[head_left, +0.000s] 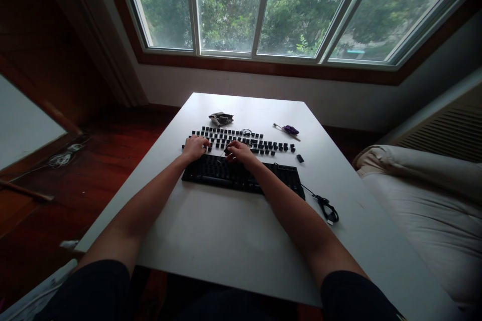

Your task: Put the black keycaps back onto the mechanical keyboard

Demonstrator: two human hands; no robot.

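Observation:
A black keyboard [222, 173] lies across the table in front of me, partly covered by my right forearm. Behind it, loose black keycaps [276, 146] stand in several rows. My left hand [196, 148] is at the left end of these rows, fingers curled and tips close together beside the keycaps; what they pinch, if anything, is too small to make out. Over the keyboard's back edge, my right hand [241, 153] is closed on a small dark tool [227, 151] with thin wires pointing down at the keys, seemingly a keycap puller.
A crumpled grey cloth [221, 119] lies behind the keycaps. To its right are a purple-headed brush [289, 130] and a thin wire item [246, 132]. One larger black keycap [300, 158] sits apart. The coiled cable [328, 209] rests right of the keyboard, on the white table [211, 230].

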